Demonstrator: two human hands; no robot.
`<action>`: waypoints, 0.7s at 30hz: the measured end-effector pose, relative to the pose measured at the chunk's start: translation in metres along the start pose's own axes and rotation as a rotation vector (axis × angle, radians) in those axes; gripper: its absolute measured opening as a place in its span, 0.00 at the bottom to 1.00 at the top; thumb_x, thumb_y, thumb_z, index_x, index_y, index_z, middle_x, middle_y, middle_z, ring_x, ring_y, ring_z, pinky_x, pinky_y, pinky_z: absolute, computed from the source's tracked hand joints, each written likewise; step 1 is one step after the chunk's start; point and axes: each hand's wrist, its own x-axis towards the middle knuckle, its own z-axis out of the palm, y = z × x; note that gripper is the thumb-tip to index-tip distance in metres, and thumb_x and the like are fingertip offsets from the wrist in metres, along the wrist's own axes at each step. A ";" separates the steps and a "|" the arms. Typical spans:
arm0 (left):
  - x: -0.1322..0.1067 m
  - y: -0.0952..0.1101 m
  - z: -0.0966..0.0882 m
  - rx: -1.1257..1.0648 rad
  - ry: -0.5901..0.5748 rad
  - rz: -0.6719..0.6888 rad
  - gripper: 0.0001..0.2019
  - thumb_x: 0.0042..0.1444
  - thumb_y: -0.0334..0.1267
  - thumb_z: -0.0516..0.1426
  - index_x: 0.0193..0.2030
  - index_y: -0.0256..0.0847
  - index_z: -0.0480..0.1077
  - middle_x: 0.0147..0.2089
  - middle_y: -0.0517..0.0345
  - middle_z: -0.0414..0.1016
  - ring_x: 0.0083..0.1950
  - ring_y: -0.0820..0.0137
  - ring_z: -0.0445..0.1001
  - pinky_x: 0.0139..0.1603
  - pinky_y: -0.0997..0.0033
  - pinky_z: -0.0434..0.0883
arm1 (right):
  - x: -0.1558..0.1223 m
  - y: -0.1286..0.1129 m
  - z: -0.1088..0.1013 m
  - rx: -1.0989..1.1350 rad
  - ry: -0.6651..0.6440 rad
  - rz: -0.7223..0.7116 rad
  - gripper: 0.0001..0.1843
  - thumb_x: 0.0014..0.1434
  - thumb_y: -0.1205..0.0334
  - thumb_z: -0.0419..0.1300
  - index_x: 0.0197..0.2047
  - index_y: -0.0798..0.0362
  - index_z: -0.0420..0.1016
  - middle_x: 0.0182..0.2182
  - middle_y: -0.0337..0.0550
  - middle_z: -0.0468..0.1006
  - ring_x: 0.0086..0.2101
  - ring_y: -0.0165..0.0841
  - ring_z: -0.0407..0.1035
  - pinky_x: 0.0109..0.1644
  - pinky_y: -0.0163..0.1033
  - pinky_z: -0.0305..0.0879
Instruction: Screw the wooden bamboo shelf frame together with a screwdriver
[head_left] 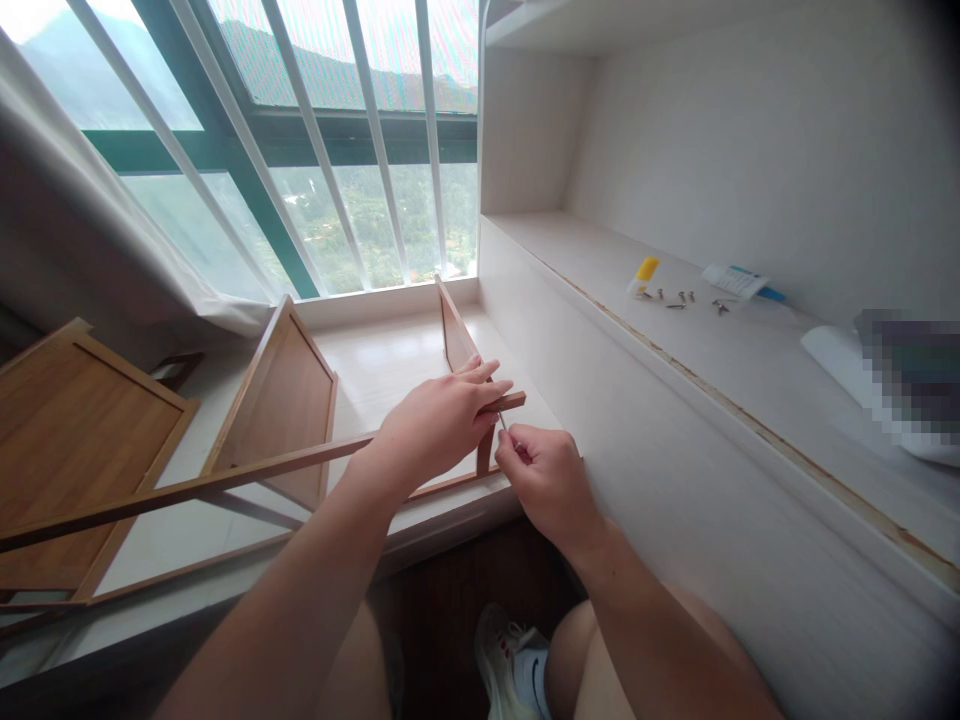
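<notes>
A wooden frame lies on the white window ledge (375,360), with a long thin rail (285,463) running across from the left to its end under my hands. My left hand (435,420) is wrapped over the rail near that end, fingers reaching towards the upright wooden panel (454,320). In my closed right hand (544,480) is a thin metal rod (502,420) that looks like a hex key. Its tip meets the underside of the rail end; most of the rest is hidden in my fist. Two more panels (281,400) (90,430) stand further left.
On the white shelf (600,265) at right lie several screws (682,297), a yellow-capped tube (645,272), a clear plastic packet (739,282) and a blurred-out object (915,370). A barred window (330,150) is ahead, with a curtain (142,220) at left. My shoe (499,660) is below.
</notes>
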 end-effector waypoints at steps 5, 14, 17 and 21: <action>0.001 0.000 0.000 -0.005 0.001 0.002 0.16 0.65 0.41 0.48 0.57 0.52 0.69 0.67 0.61 0.61 0.69 0.59 0.57 0.59 0.61 0.70 | 0.000 -0.001 0.000 -0.013 -0.002 -0.005 0.20 0.60 0.62 0.52 0.19 0.53 0.49 0.17 0.32 0.49 0.21 0.26 0.45 0.26 0.36 0.41; 0.000 0.001 0.000 -0.021 0.001 -0.010 0.17 0.65 0.41 0.48 0.57 0.52 0.69 0.67 0.60 0.61 0.69 0.59 0.57 0.59 0.60 0.69 | 0.000 0.000 0.000 -0.005 0.015 -0.003 0.21 0.61 0.61 0.51 0.19 0.52 0.47 0.17 0.32 0.47 0.21 0.27 0.43 0.26 0.36 0.41; 0.000 0.001 0.000 -0.019 0.000 -0.017 0.16 0.65 0.41 0.48 0.57 0.52 0.69 0.68 0.61 0.60 0.69 0.59 0.57 0.59 0.61 0.69 | 0.000 0.000 0.000 -0.013 0.002 -0.007 0.21 0.61 0.61 0.51 0.20 0.52 0.48 0.17 0.32 0.48 0.21 0.27 0.44 0.27 0.36 0.41; 0.000 0.002 -0.001 -0.006 -0.009 -0.012 0.16 0.65 0.41 0.48 0.57 0.52 0.69 0.68 0.61 0.60 0.69 0.59 0.58 0.58 0.61 0.70 | 0.003 -0.003 -0.003 -0.096 -0.033 -0.023 0.20 0.61 0.61 0.52 0.20 0.52 0.51 0.17 0.32 0.52 0.21 0.27 0.46 0.28 0.37 0.42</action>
